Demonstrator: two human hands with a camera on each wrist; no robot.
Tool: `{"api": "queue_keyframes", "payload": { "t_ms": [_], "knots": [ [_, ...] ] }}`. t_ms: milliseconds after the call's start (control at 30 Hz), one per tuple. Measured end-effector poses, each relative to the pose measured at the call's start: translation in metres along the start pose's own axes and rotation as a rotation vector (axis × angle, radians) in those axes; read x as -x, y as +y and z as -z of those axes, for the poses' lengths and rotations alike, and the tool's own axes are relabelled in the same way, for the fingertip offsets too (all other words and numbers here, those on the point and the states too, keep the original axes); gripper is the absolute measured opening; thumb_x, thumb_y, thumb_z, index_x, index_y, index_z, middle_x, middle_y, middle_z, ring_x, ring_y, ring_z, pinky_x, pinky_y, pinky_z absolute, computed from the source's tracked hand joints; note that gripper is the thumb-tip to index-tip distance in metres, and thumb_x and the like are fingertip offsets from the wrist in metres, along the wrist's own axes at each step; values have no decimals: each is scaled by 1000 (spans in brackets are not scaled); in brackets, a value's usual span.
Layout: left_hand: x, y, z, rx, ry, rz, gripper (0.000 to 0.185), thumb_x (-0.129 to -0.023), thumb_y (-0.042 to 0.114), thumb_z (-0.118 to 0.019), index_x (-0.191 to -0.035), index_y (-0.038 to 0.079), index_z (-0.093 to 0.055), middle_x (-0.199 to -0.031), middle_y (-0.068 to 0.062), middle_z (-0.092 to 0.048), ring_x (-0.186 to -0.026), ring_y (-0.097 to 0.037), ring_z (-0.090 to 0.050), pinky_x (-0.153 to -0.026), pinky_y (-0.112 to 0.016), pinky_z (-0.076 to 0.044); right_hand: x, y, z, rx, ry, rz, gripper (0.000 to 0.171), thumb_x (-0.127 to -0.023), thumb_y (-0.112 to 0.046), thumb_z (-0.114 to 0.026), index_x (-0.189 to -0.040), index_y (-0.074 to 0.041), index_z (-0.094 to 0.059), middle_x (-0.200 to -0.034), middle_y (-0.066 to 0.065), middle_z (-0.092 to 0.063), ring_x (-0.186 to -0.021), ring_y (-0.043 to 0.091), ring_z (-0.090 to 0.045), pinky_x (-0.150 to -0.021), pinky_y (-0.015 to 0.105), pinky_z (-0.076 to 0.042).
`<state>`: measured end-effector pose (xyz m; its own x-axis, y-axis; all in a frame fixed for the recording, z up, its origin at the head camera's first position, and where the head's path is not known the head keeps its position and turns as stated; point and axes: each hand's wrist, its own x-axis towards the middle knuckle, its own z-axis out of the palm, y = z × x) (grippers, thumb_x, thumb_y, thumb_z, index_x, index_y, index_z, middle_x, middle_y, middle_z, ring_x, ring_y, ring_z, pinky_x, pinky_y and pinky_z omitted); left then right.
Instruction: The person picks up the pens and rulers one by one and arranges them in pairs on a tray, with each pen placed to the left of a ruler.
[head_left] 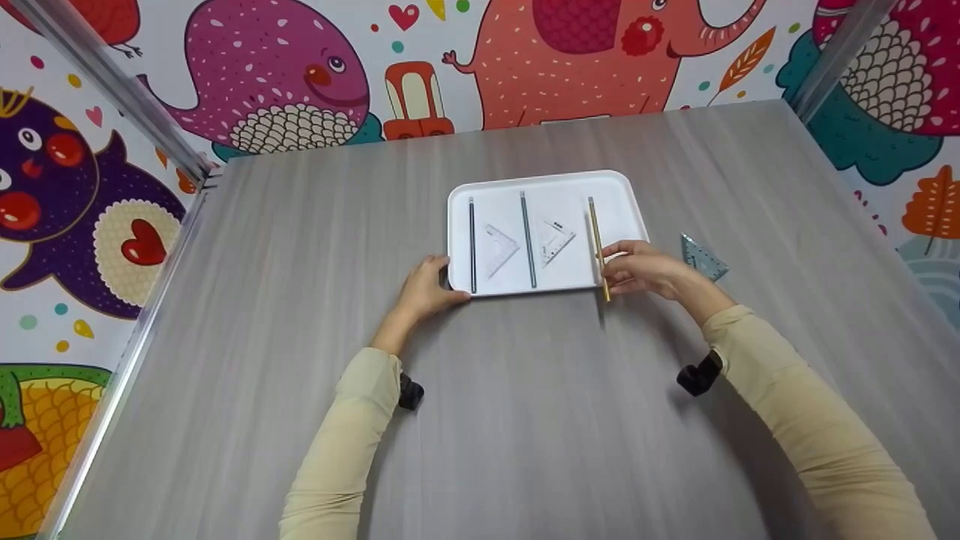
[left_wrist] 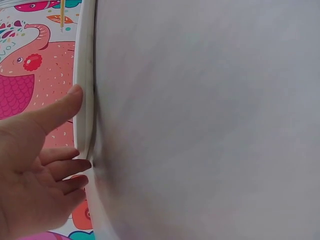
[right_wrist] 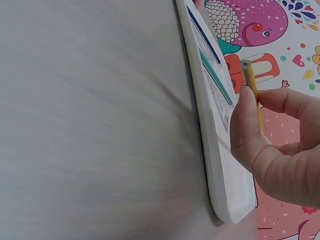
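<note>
Near edge of grey wood-grain bench: two beige sleeves, a black wrist mount under each.

Left hand rests at the near-left corner of the white rectangular plastic tray. Left wrist view: thumb on top of the rim, the other fingers straight against the tray edge, nothing clasped — hand relaxed, flat to the tray.

Right hand at the near-right corner of the tray, grip pinched on the yellow wooden pencil between thumb and fingers. The pencil lies along the tray's right side, near end poking past the near rim over the bench. Right wrist view shows its grey end above the thumb.

In the tray, left to right: dark pencil, clear plastic triangle set square, second dark pencil, second clear set square, then the yellow one.

On the bench, just right of the right hand, off the tray: blue-tinted triangle set square.

Far side: cartoon animal wall mural, metal frame posts at both corners.
</note>
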<state>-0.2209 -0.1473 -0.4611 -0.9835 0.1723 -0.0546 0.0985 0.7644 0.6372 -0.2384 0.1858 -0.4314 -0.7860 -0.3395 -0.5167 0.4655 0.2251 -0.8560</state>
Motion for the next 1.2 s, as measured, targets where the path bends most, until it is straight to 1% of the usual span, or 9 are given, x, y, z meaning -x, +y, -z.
{"api": "queue_keyframes", "payload": {
  "t_ms": [200,433,800,1067,1200],
  "knots": [
    [0,1,0,-5,-7,3,69,-69,19,-78,-125,-10,-47,-126,-26,-47,-117,-36,-45,-102,-40,-32,-5,-2,3,12,28,7,38,-83,1,-52,-117,4,-36,-66,-1,-57,-60,7,-57,-59,20,-51],
    [0,1,1,-24,-6,3,70,-69,19,-78,-124,-10,-47,-126,-27,-47,-117,-38,-45,-101,-40,-33,-12,-2,5,-10,52,0,37,-83,1,-51,-117,4,-36,-64,-1,-54,-58,7,-57,-59,20,-52],
    [-1,2,2,-10,-23,28,71,-69,18,-78,-126,-11,-45,-130,-30,-42,-122,-38,-39,-104,-40,-28,-19,-2,6,-31,74,7,32,-83,2,-49,-112,2,-36,-64,-1,-53,-57,8,-57,-59,20,-52],
    [-1,2,3,-44,-22,11,71,-69,20,-78,-125,-11,-46,-125,-29,-47,-116,-38,-45,-101,-41,-33,-25,-4,7,-32,102,6,33,-85,1,-48,-115,4,-35,-67,0,-54,-56,7,-57,-56,18,-51],
    [-1,2,3,-44,-23,9,70,-69,20,-78,-125,-10,-47,-126,-28,-46,-117,-38,-44,-101,-41,-33,-28,-5,8,-16,115,14,32,-85,1,-50,-113,3,-36,-67,1,-54,-57,7,-57,-55,18,-51]
  ]
}}
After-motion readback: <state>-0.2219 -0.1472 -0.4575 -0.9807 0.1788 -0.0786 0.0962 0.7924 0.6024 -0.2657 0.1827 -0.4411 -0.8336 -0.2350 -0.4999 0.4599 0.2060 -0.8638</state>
